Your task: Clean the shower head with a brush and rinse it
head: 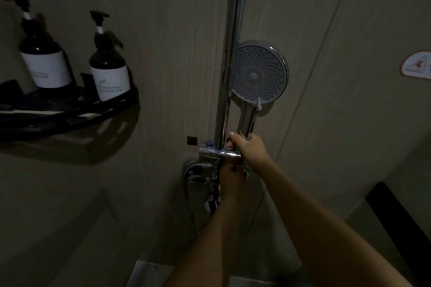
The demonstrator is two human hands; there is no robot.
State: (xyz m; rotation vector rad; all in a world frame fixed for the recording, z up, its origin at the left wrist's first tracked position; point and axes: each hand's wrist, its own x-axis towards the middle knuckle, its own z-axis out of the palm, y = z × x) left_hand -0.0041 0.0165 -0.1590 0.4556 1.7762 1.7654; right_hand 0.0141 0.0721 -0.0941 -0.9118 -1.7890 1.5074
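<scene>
The round shower head stands upright beside the chrome riser pipe, its nozzle face turned toward me. My right hand grips the bottom of its chrome handle, thumb against the pipe. Just below, my left hand reaches under the chrome mixer valve, with its fingers curled round a part of the fitting there. A small white tab hangs from the head's lower rim. No brush shows in this dim view.
A black corner shelf on the left wall carries two dark pump bottles with white labels. A hose loops down from the valve. A warning sticker sits on the right wall.
</scene>
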